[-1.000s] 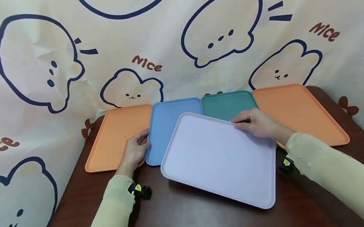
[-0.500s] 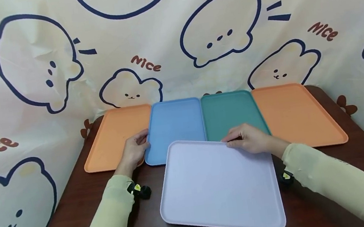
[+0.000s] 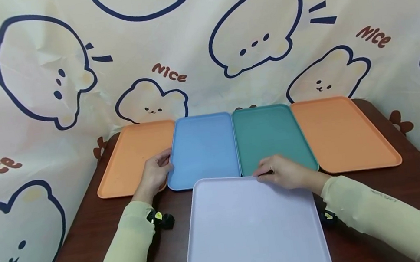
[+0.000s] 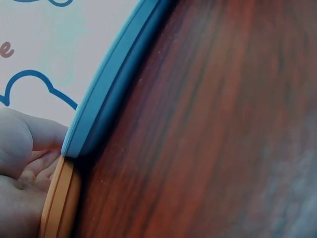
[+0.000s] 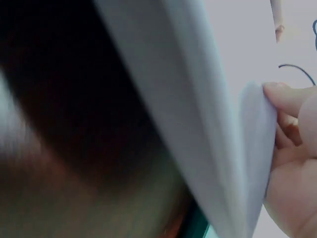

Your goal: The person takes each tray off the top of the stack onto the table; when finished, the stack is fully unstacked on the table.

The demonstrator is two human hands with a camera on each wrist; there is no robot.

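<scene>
My right hand (image 3: pixel 283 172) pinches the far rim of a pale lavender tray (image 3: pixel 255 230). In the right wrist view the thumb (image 5: pixel 282 94) presses the inner face of this tray, which hangs over the near part of the table. My left hand (image 3: pixel 154 175) rests low over the right side of an orange tray (image 3: pixel 125 176), its fingers loosely bent. Its thumb touches the left rim of a blue tray (image 3: pixel 204 149), as the left wrist view also shows at the rim (image 4: pixel 94 114). A green tray (image 3: pixel 272 141) lies beside the blue one.
A second orange tray (image 3: pixel 348 136) lies to the right of the green one, so the trays form a row along the back of the dark wooden table (image 3: pixel 163 259). Behind stands a cream curtain (image 3: pixel 200 49) printed with cartoon bears.
The right hand has drawn the lavender tray toward the near edge and turned it straighter, uncovering most of the green tray. The left hand has stayed at the blue tray's rim.
</scene>
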